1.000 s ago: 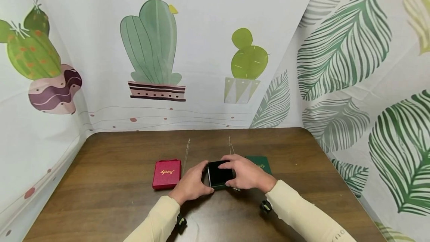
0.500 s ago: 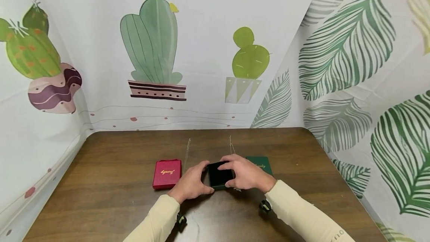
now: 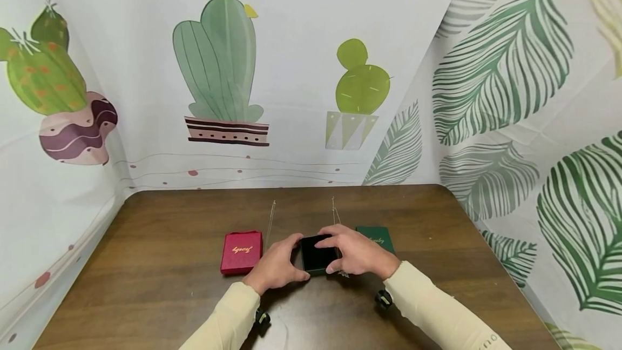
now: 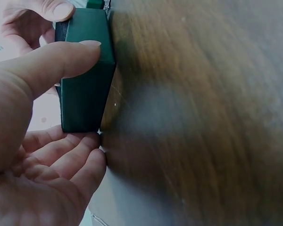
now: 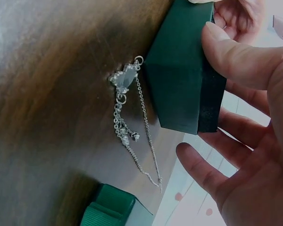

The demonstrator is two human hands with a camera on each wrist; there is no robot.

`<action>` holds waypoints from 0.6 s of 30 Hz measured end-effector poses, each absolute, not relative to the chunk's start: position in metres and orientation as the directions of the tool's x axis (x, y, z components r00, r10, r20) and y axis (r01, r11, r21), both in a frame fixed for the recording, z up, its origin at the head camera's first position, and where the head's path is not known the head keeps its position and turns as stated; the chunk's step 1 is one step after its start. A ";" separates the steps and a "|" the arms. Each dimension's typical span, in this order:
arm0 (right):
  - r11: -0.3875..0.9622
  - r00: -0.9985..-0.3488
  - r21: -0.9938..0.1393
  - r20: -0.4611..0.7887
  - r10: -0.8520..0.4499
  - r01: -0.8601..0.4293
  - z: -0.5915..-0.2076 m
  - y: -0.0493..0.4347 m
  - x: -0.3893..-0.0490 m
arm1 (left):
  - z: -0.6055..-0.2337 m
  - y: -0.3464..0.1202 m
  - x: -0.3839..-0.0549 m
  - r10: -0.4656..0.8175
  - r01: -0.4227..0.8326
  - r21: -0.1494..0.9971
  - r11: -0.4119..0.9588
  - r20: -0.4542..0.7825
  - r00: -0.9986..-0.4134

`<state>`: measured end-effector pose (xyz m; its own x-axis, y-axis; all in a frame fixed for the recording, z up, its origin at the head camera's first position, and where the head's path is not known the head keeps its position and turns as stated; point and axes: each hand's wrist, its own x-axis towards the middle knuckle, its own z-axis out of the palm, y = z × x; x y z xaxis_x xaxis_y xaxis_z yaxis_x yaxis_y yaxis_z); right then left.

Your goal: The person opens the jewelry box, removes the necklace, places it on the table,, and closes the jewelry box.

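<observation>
A dark green jewelry box (image 3: 318, 271) with a black pad (image 3: 318, 257) on top sits between both hands at the table's middle. My left hand (image 3: 278, 264) grips its left end, thumb on the near green side, fingers around the end. With thumb and fingers spread across its right part, my right hand (image 3: 357, 250) holds the box; in the right wrist view the thumb lies at the seam where the black pad (image 5: 211, 101) rises above the green wall (image 5: 177, 70). Just right of the box lies a silver necklace (image 5: 125, 77) with a clear-stone pendant, partly under my right hand.
A red jewelry box (image 3: 241, 253) with gold lettering stands left. A green lid (image 3: 376, 238), also gold-lettered, lies behind my right hand. Another thin chain (image 3: 270, 220) stretches behind my left hand. The patterned cloth wall (image 3: 291, 166) meets the table's (image 3: 146, 263) back edge.
A pale strip along the black pad's left edge, seen a second ago, no longer shows. Both hands stay nearly in place around the box.
</observation>
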<state>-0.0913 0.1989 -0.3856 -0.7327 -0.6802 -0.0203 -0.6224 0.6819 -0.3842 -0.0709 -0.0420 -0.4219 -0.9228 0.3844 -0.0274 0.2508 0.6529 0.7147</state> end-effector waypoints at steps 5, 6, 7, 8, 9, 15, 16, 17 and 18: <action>0.679 -0.725 -0.389 -0.042 -0.688 -0.622 -0.387 0.199 -0.091 | -0.421 -0.042 -0.070 0.378 0.237 0.717 0.656 -0.040 -0.925; 0.680 -0.724 -0.388 -0.046 -0.688 -0.622 -0.387 0.200 -0.091 | -0.422 -0.042 -0.070 0.376 0.235 0.717 0.657 -0.042 -0.926; 0.681 -0.724 -0.386 -0.047 -0.688 -0.622 -0.388 0.200 -0.091 | -0.422 -0.042 -0.070 0.375 0.235 0.716 0.658 -0.041 -0.926; 0.680 -0.723 -0.384 -0.043 -0.689 -0.625 -0.388 0.200 -0.091 | -0.421 -0.042 -0.070 0.375 0.235 0.716 0.657 -0.040 -0.926; 0.678 -0.722 -0.383 -0.039 -0.691 -0.628 -0.388 0.200 -0.091 | -0.421 -0.042 -0.070 0.374 0.235 0.717 0.657 -0.038 -0.927; 0.668 -0.708 -0.369 -0.037 -0.705 -0.646 -0.389 0.201 -0.091 | -0.420 -0.042 -0.070 0.376 0.242 0.718 0.653 -0.029 -0.926; 0.670 -0.708 -0.368 -0.041 -0.705 -0.645 -0.390 0.202 -0.091 | -0.420 -0.041 -0.070 0.377 0.244 0.718 0.652 -0.028 -0.926; 0.668 -0.706 -0.368 -0.040 -0.707 -0.647 -0.390 0.202 -0.091 | -0.420 -0.041 -0.070 0.379 0.245 0.718 0.651 -0.028 -0.925; 0.667 -0.706 -0.371 -0.042 -0.707 -0.647 -0.390 0.202 -0.091 | -0.420 -0.042 -0.070 0.380 0.246 0.718 0.651 -0.028 -0.925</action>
<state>-0.0913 0.2017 -0.3900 -0.7056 -0.7074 -0.0415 -0.6466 0.6667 -0.3707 -0.0701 -0.0415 -0.4198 -0.9247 0.3797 -0.0280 0.2458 0.6515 0.7178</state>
